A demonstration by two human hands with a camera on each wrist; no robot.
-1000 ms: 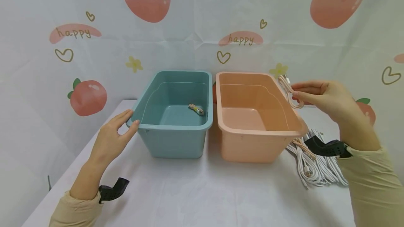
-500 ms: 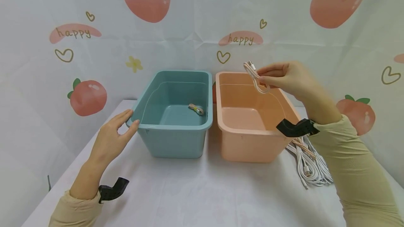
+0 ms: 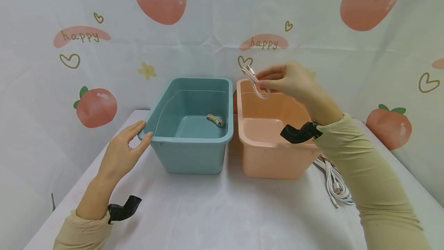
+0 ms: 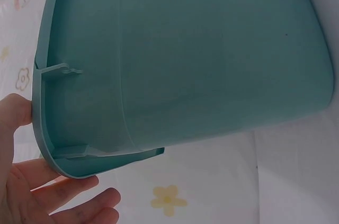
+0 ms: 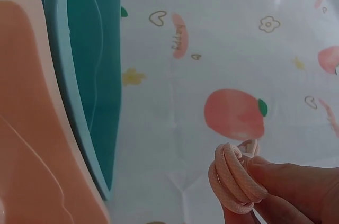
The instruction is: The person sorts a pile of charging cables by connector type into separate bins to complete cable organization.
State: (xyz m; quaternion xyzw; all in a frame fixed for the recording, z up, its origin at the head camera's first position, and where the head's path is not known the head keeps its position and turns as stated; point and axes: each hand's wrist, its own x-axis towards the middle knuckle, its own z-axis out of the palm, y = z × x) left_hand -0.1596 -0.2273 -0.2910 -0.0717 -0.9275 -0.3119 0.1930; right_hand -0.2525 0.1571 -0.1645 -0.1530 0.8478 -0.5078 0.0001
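My right hand [image 3: 295,82] pinches a coiled pale pink braided cable [image 3: 254,82] between thumb and fingers, its metal plug pointing up. It is above the left rear part of the peach bin [image 3: 281,161]. In the right wrist view the cable loops [image 5: 235,179] bunch at the fingertips. My left hand [image 3: 123,151] touches the near left corner of the blue-green bin [image 3: 194,157], thumb and fingers spread about the rim. Inside that bin lies a bundled cable [image 3: 215,120] with a yellow-green tie, against the right side.
Right of the peach bin, a heap of white cables [image 3: 334,184] lies on the white-covered table [image 3: 215,211], partly hidden by my right sleeve [image 3: 367,173]. The two bins stand side by side with a narrow gap. A printed cloth [image 3: 194,41] hangs behind them.
My right hand has carried the pink cable leftward from beyond the peach bin's right rim, rising on the way, to above its left rear side. My left hand has stayed on the blue-green bin's corner.
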